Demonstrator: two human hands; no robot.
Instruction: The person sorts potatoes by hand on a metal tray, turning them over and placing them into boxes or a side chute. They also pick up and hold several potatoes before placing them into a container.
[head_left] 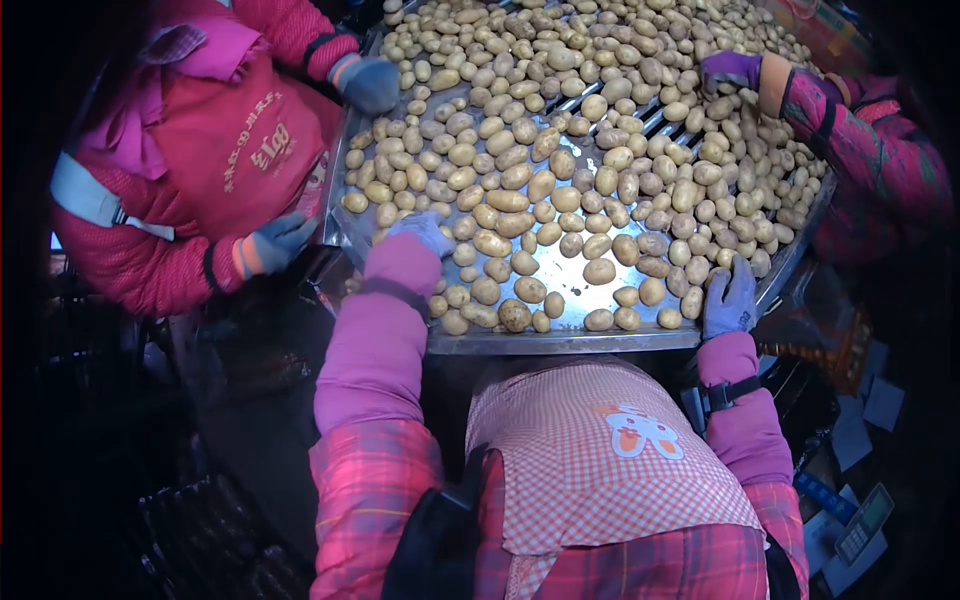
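Note:
Many potatoes [515,200] are spread over a shiny metal sorting table [575,285] in front of me. My left hand [425,233], in a pale lilac glove, reaches over the table's left part and lies low among the potatoes, fingers loosely stretched and partly hidden. At the near right corner, my right hand [731,300] wears a similar glove. Its fingers point up and apart at the metal rim, right beside a few potatoes [691,302]. No potato shows in its grip.
At left stands a person in a red apron [265,150], one grey-gloved hand [370,84] at the table edge, the other [280,243] below it. Another person's purple-gloved hand [732,72] reaches in from the right. Slots [655,122] cross the table. A keypad device [865,522] lies lower right.

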